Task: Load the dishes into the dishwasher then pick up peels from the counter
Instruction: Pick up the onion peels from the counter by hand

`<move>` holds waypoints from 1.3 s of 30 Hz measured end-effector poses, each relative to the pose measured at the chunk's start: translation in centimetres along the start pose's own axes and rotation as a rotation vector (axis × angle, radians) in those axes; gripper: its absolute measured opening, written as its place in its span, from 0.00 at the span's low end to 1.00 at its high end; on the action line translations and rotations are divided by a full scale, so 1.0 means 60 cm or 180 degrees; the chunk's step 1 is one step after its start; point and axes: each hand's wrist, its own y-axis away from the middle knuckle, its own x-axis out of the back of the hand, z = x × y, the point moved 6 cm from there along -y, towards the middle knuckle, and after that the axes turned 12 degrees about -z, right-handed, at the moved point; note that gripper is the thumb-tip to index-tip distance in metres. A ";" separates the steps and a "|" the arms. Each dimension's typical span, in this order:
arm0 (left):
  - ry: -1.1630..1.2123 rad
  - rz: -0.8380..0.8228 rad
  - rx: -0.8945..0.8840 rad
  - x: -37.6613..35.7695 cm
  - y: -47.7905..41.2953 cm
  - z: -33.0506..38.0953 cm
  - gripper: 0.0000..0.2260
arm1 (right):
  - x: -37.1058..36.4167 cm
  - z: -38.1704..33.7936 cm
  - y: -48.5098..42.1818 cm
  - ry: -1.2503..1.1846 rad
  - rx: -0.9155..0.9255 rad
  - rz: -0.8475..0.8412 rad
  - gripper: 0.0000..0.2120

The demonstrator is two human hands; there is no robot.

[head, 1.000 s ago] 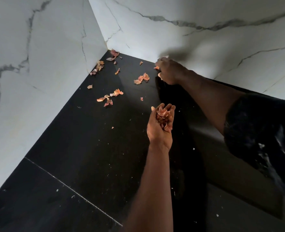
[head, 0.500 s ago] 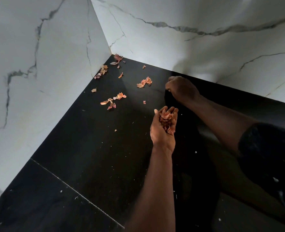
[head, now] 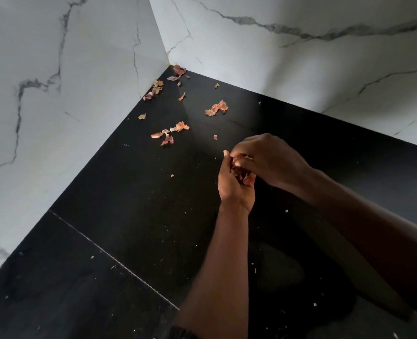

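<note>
Your left hand (head: 234, 189) curls around a heap of onion peels (head: 242, 172); your right hand (head: 272, 160) bunches its fingers into it, hold unclear. The loose peels (head: 169, 134) lie toward the frame's upper left on the black counter (head: 129, 216), beyond both hands.

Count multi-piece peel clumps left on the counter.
4 peel clumps: corner clump, left-wall clump, back clump, centre clump. Around them lie single scraps; the left hand, cupping collected peels, may hide more.
</note>
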 end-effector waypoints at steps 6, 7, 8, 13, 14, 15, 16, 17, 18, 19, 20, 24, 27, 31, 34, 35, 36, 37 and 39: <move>0.0286 -0.0098 -0.0032 0.010 0.020 0.020 0.13 | 0.028 -0.006 -0.031 -0.0755 0.0164 0.0179 0.08; 0.0365 -0.0177 -0.0047 0.015 0.025 0.027 0.14 | 0.035 -0.003 -0.044 -0.0805 0.0181 0.0327 0.08; 0.0438 -0.0250 -0.0059 0.020 0.029 0.033 0.15 | 0.038 0.007 -0.062 -0.0823 0.0125 0.0483 0.08; 0.0529 -0.0327 -0.0188 0.054 0.054 0.058 0.17 | -0.016 0.069 -0.161 -0.0384 -0.0606 0.0249 0.12; 0.0527 -0.0319 -0.0203 0.061 0.060 0.061 0.17 | -0.031 0.067 -0.170 -0.0282 -0.0604 0.0185 0.12; 0.0536 -0.0305 -0.0210 0.067 0.064 0.064 0.17 | -0.042 0.060 -0.174 -0.0193 -0.0574 0.0185 0.11; 0.0546 -0.0293 -0.0217 0.072 0.067 0.066 0.17 | -0.047 0.053 -0.176 -0.0136 -0.0559 0.0229 0.09; 0.0554 -0.0280 -0.0226 0.077 0.069 0.068 0.17 | -0.053 0.046 -0.177 -0.0101 -0.0535 0.0285 0.08; 0.0560 -0.0264 -0.0231 0.080 0.069 0.070 0.16 | -0.056 0.040 -0.177 -0.0051 -0.0504 0.0301 0.07; 0.0555 -0.0241 -0.0231 0.082 0.071 0.071 0.16 | -0.063 0.034 -0.177 0.0007 -0.0464 0.0284 0.07; 0.0536 -0.0228 -0.0220 0.083 0.071 0.071 0.16 | -0.068 0.031 -0.176 0.0070 -0.0442 0.0259 0.06; 0.0497 -0.0169 -0.0253 0.080 0.073 0.072 0.16 | -0.077 0.026 -0.161 0.0120 -0.0393 0.0186 0.04; 0.0576 -0.0139 -0.0286 0.080 0.072 0.074 0.16 | -0.060 0.049 -0.142 -0.0190 -0.0668 0.0323 0.02; 0.0599 -0.0197 -0.0277 0.076 0.074 0.073 0.15 | -0.028 0.045 -0.101 -0.0997 -0.0649 0.0659 0.04; 0.0620 -0.0218 -0.0295 0.075 0.072 0.074 0.15 | -0.021 -0.033 -0.064 -0.1067 -0.0087 0.0366 0.05; 0.0593 -0.0187 -0.0294 0.075 0.072 0.075 0.14 | -0.024 -0.057 -0.053 -0.1017 0.0061 0.0252 0.05; 0.0561 -0.0133 -0.0283 0.078 0.072 0.074 0.14 | -0.028 -0.075 -0.044 -0.0966 0.0174 0.0168 0.06; 0.0544 -0.0092 -0.0268 0.079 0.072 0.073 0.13 | -0.031 -0.085 -0.040 -0.0929 0.0259 0.0105 0.06; 0.0591 -0.0082 -0.0256 0.079 0.073 0.074 0.13 | -0.028 -0.089 -0.046 -0.0985 0.0343 0.0031 0.07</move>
